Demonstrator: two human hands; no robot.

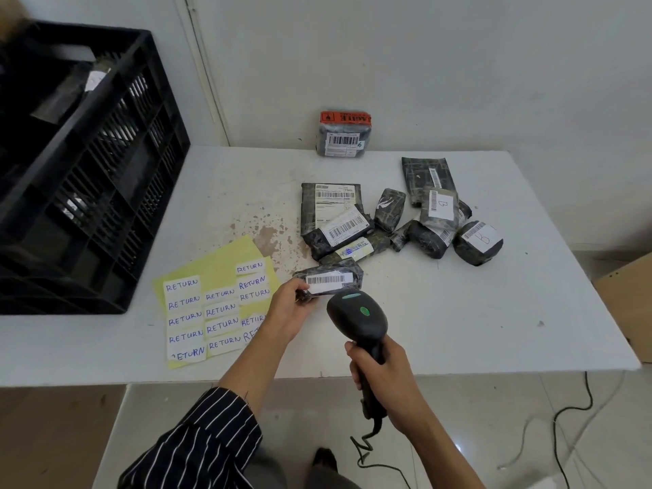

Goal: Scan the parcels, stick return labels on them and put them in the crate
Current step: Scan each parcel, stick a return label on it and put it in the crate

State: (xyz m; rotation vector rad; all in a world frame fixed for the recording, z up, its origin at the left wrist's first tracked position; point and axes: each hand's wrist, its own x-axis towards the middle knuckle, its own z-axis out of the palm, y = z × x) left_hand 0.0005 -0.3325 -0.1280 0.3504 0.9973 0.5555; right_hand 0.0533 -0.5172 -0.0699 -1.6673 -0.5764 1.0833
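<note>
Our left hand [287, 310] pinches a small black parcel [330, 281] near the table's [458, 330] front edge, barcode up; our right hand [382, 377] grips the barcode scanner [356, 315] just beside it. The crate [81, 192] stands left.

The left grip [287, 308] pinches one end of a parcel [330, 280], barcode up, over the tabletop [458, 312]. The right grip [382, 379] holds the scanner [356, 315], head just beside the parcel.

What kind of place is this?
Probably a small parcel-returns desk: barcoded parcels piled on the table, handwritten RETURN labels, and a barcode scanner in the right hand.
</note>
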